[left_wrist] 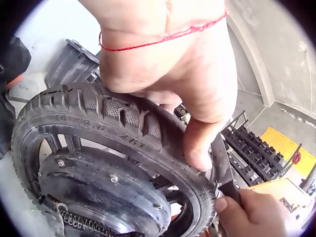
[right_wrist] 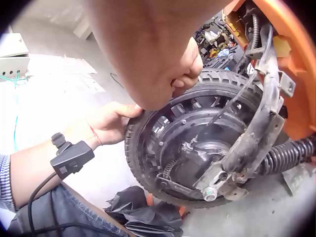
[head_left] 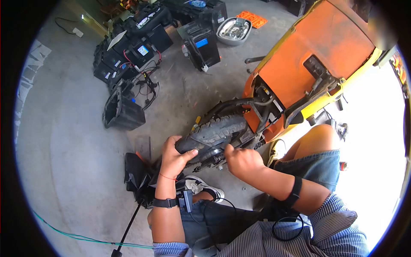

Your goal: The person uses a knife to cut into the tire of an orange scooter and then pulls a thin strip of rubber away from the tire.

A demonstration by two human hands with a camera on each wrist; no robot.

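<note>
A black knobbly tire (head_left: 218,128) sits on the rear wheel of an orange and yellow scooter (head_left: 325,38). My left hand (head_left: 173,160) grips this tire at the near side, thumb against the sidewall and fingers over the tread. In the left wrist view my right hand (left_wrist: 261,212) holds the dark handle of a flat metal bar (left_wrist: 223,165), like a tire lever, close against the tire's edge. The wheel's round hub (left_wrist: 98,180) has bolts round its face, with a coil spring (left_wrist: 84,222) in front. The right wrist view largely hides the right hand's grip behind the forearm.
Black battery cases (head_left: 141,47) with loose wires stand at the back left. An empty black bin (head_left: 124,111) lies nearer. Beyond are a grey tray (head_left: 234,31) of metal parts and an orange grid (head_left: 252,19). A black bag (head_left: 137,175) lies by the left foot.
</note>
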